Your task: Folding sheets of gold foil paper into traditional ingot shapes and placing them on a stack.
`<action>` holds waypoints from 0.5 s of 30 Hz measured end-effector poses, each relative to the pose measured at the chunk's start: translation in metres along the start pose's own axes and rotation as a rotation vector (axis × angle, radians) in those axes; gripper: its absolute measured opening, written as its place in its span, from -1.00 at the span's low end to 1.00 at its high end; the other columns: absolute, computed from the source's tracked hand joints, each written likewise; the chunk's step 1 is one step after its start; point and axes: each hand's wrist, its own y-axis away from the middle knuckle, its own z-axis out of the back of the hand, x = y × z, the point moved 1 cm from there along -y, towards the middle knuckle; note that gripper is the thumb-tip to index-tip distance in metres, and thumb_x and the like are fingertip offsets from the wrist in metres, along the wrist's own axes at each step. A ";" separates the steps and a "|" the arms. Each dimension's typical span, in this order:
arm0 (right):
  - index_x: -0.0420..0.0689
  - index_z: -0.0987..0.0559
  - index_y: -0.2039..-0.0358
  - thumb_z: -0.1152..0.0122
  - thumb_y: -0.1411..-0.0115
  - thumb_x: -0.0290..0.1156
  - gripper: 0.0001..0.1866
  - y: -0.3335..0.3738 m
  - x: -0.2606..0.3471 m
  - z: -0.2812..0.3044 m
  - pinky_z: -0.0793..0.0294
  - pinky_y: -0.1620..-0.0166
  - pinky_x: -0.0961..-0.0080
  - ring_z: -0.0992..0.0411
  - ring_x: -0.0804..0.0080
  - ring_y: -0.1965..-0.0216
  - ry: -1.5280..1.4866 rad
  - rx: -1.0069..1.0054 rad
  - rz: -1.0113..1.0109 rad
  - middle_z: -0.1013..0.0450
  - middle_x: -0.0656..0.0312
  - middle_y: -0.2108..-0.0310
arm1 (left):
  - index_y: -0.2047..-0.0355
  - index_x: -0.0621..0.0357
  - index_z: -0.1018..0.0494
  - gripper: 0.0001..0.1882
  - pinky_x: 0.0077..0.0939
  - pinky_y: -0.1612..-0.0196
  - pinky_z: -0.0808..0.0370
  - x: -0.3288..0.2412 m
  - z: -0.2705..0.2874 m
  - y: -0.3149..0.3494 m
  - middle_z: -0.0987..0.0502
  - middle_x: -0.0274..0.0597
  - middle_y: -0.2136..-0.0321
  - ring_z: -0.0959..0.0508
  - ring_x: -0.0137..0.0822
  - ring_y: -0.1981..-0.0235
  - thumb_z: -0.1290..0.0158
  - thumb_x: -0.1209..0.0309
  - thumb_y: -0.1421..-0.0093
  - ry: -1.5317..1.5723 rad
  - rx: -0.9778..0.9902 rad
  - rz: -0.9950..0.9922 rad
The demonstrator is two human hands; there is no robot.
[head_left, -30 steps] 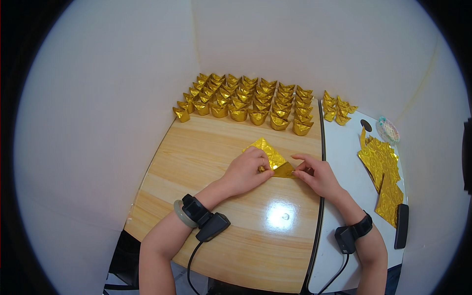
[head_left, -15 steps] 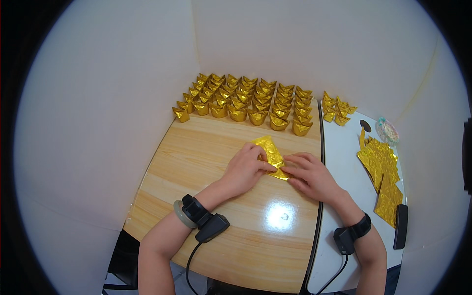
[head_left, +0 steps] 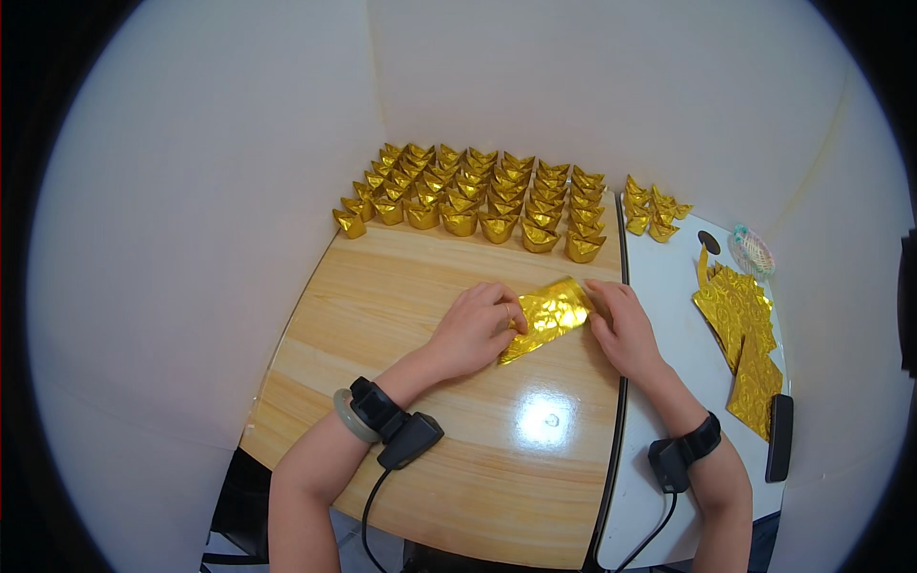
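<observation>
A sheet of shiny gold foil paper, now a slanting oblong strip, lies at the middle of the wooden table. My left hand has its bent fingers and thumb closed on the strip's left end. Beside the right end is my right hand, its thumb and forefinger apart around that edge; whether the fingertips touch the foil is hard to see. Beyond the hands stand several rows of folded gold paper ingots, boat-shaped with pointed ends.
A white side table adjoins the wooden table on the right. On it are a few more gold ingots, a pile of flat gold foil sheets, a pastel coil-like object and a black oblong object. Pale walls enclose the tables.
The foil has turned from an upright slant to lying more sideways, its far end now pointing up right. My right hand has lifted slightly away and moved up right.
</observation>
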 end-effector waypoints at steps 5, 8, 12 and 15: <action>-0.21 -0.37 0.02 -0.03 -0.15 -0.47 -0.65 0.001 -0.006 -0.009 -0.37 0.07 0.44 -0.38 0.22 0.13 -0.210 0.009 -0.181 -0.39 0.04 0.14 | 0.47 0.11 -0.45 -0.86 -0.33 0.01 -0.26 0.004 0.000 0.000 -0.40 -0.20 0.24 -0.35 -0.15 0.12 0.03 0.59 0.07 0.068 0.071 -0.021; -0.18 -0.36 0.00 -0.04 -0.15 -0.52 -0.63 -0.004 0.004 -0.002 -0.41 0.19 0.59 -0.41 0.47 0.25 -0.626 -0.014 -0.393 -0.39 0.17 0.22 | 0.46 0.11 -0.44 -0.83 -0.32 -0.01 -0.25 0.005 0.001 0.002 -0.40 -0.20 0.23 -0.34 -0.14 0.10 0.06 0.62 0.08 0.085 0.083 -0.017; -0.18 -0.42 0.05 -0.04 -0.12 -0.58 -0.67 -0.002 0.006 0.000 -0.39 0.29 0.72 -0.38 0.65 0.36 -0.723 0.054 -0.405 -0.36 0.28 0.29 | 0.43 0.11 -0.44 -0.78 -0.33 -0.03 -0.24 0.004 0.003 0.000 -0.39 -0.20 0.22 -0.33 -0.15 0.08 0.08 0.65 0.08 0.112 0.119 -0.032; -0.21 -0.48 0.13 0.00 -0.04 -0.65 -0.67 -0.002 0.004 0.003 -0.38 0.32 0.71 -0.38 0.63 0.40 -0.689 0.282 -0.306 -0.38 0.28 0.26 | 0.42 0.11 -0.45 -0.77 -0.34 -0.06 -0.22 0.006 0.005 -0.001 -0.38 -0.21 0.22 -0.32 -0.16 0.07 0.10 0.66 0.07 0.125 0.149 -0.048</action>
